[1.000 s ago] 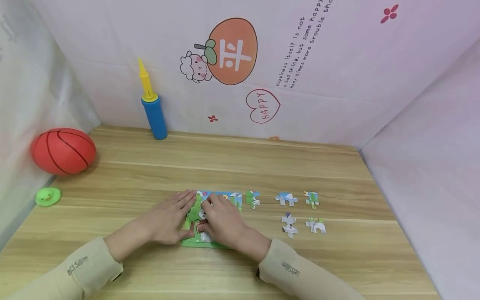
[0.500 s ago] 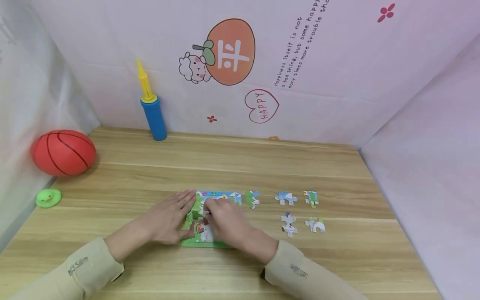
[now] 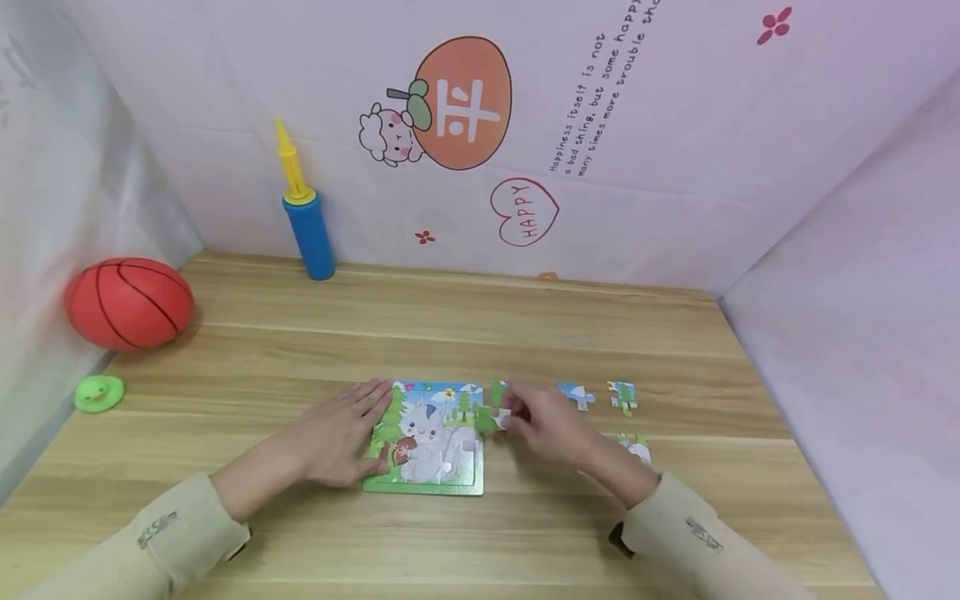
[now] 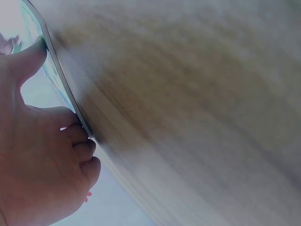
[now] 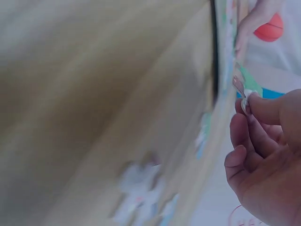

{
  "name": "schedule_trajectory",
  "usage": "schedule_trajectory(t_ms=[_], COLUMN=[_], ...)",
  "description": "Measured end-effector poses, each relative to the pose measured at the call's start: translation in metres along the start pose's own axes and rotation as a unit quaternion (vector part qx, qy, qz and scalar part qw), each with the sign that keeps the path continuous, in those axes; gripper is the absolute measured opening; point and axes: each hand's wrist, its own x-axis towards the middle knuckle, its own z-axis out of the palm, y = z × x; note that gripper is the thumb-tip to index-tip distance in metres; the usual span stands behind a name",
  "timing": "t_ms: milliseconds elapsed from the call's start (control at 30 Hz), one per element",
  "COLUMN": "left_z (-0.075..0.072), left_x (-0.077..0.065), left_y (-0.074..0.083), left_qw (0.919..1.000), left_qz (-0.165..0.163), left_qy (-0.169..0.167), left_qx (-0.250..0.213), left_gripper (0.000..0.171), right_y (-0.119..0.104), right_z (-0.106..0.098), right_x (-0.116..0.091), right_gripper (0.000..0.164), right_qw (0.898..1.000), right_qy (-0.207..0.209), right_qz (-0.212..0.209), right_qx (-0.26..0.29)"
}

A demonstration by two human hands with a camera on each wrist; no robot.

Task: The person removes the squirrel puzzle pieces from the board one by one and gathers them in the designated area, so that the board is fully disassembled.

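Note:
A jigsaw puzzle board point(image 3: 442, 490) with a grey squirrel picture lies flat on the table. My left hand point(image 3: 337, 433) rests at its left edge, fingers extended and thumb over the lower left part. In the left wrist view, the thumb and fingertips of the left hand point(image 4: 42, 150) meet the board's edge. My right hand point(image 3: 551, 421) pinches a green and white puzzle piece point(image 3: 489, 419) between thumb and forefinger, just off the board's right edge. The right wrist view shows this puzzle piece point(image 5: 249, 82) tilted up in the fingertips.
Loose pieces lie right of the board, including a blue one point(image 3: 579, 396), a green one point(image 3: 622, 397) and a white one point(image 3: 637, 450); the right hand partly hides others. Farther off are a red ball point(image 3: 129, 304), a green duck point(image 3: 98, 393) and a blue and yellow pump point(image 3: 309, 237).
The right hand has lifted a green puzzle piece from the board and moved right with it, uncovering the squirrel picture. The left hand has stayed in place.

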Motion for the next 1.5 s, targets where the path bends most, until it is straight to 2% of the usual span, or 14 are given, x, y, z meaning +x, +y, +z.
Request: schedule_trajectory(t_ms=[200, 367, 667, 867, 1000, 1100, 1200, 1300, 1433, 1500], left_z=[-0.001, -0.001, -0.001, -0.001, -0.002, -0.003, -0.004, -0.005, -0.003, -0.001], left_x=[0.001, 0.001, 0.000, 0.001, 0.002, 0.001, 0.002, 0.002, -0.003, -0.006], left_y=[0.000, 0.000, 0.001, 0.005, 0.010, 0.014, 0.020, 0.026, 0.033, 0.036], left_qw=[1.0000, 1.0000, 0.9999, 0.9999, 0.9999, 0.9997, 0.9987, 0.9967, 0.9934, 0.9914], left_qz=[0.002, 0.002, -0.003, -0.008, -0.005, 0.014, 0.044, 0.076, 0.111, 0.128], left_qy=[-0.003, -0.006, -0.008, -0.010, -0.007, -0.001, 0.007, 0.016, 0.018, 0.013], left_qx=[0.002, 0.005, 0.006, 0.006, 0.008, 0.018, 0.025, 0.026, 0.023, 0.025], left_gripper=[0.097, 0.097, 0.097, 0.096, 0.094, 0.090, 0.083, 0.076, 0.074, 0.074], right_y=[0.018, 0.025, 0.023, 0.021, 0.015, 0.007, -0.006, -0.021, -0.036, -0.037], right_z=[0.005, 0.006, 0.013, 0.019, 0.022, 0.025, 0.031, 0.038, 0.046, 0.047], right_x=[-0.013, -0.016, -0.014, -0.017, -0.017, -0.015, -0.015, -0.016, -0.015, -0.013], right_gripper=[0.005, 0.009, 0.007, 0.006, 0.015, 0.026, 0.031, 0.039, 0.056, 0.061], right_qw=[0.999, 0.998, 0.996, 0.991, 0.987, 0.984, 0.981, 0.978, 0.978, 0.977], right_qy=[-0.041, -0.052, -0.032, -0.005, 0.027, 0.056, 0.064, 0.032, -0.023, -0.034], right_qz=[0.019, 0.008, 0.020, -0.014, -0.018, -0.026, -0.059, -0.086, -0.077, -0.070], right_qx=[0.004, 0.017, -0.078, -0.136, -0.158, -0.166, -0.174, -0.185, -0.195, -0.196])
